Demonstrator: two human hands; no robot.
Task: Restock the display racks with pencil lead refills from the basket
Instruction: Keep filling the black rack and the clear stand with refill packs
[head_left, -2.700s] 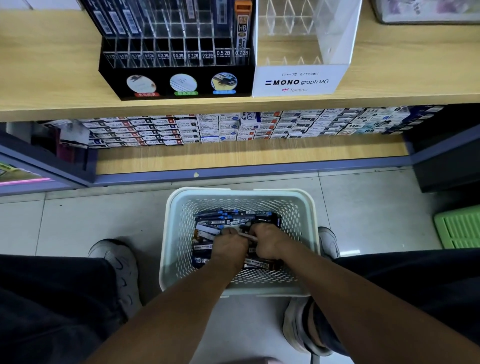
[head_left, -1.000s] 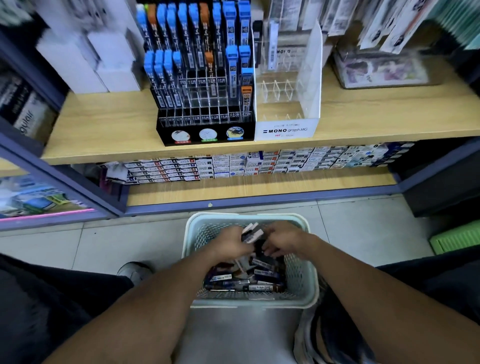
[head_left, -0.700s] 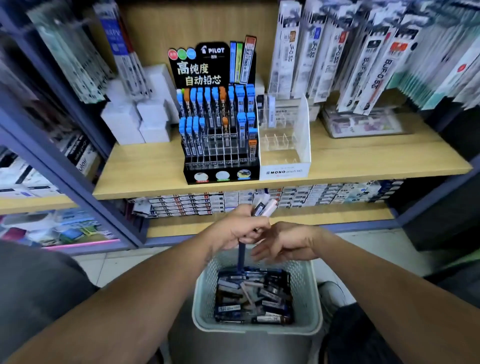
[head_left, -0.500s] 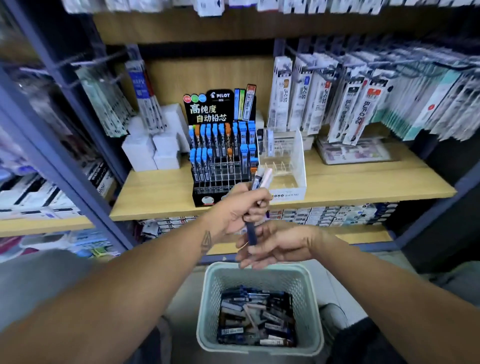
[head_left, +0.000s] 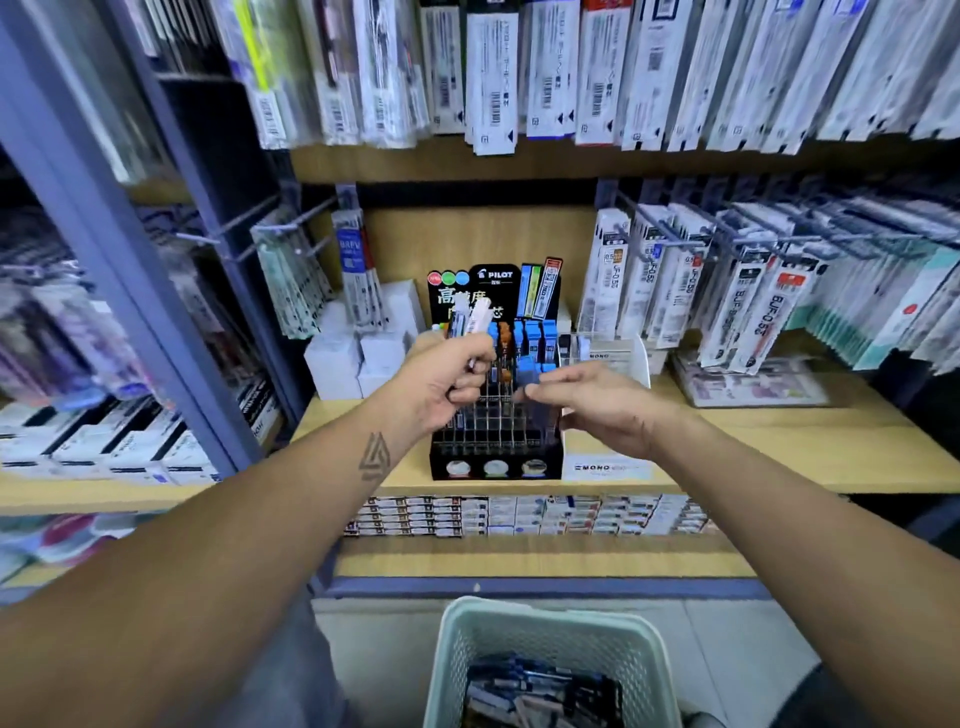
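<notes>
The left hand (head_left: 441, 374) is raised in front of the black Pilot rack (head_left: 496, 415), its fingers (head_left: 470, 358) curled round a small bunch of refills (head_left: 470, 317): slim, flat-sided plastic cases, pale at the top, that stick up above the knuckles. How many it holds is hard to tell, since motion blurs them and the palm hides their lower ends. A triangular tattoo marks that forearm.

The right hand (head_left: 597, 400) hovers just beside the rack's right side, palm down, fingers stretched out loosely toward the slots and holding nothing. Whether the fingertips touch a case cannot be told.

The rack stands on a pale wood-grain shelf (head_left: 779, 447). It is a stepped grid of narrow clear slots on a glossy black base with three round pictures along the front. Blue-capped and orange-capped cases stand upright in the back rows; the front rows look see-through, though the hands cover much of them. Just right of it stands a clear acrylic stand (head_left: 608, 462) with a white label, mostly hidden behind the right wrist.

The basket (head_left: 550, 629), pale plastic with a perforated wall and rounded rim, sits on the tiled floor below, cut off by the bottom edge. Dark blue refill packs lie jumbled inside.

Flat white packets hang in rows on metal hooks above and to the right; their print is too blurred to read fully.
</notes>
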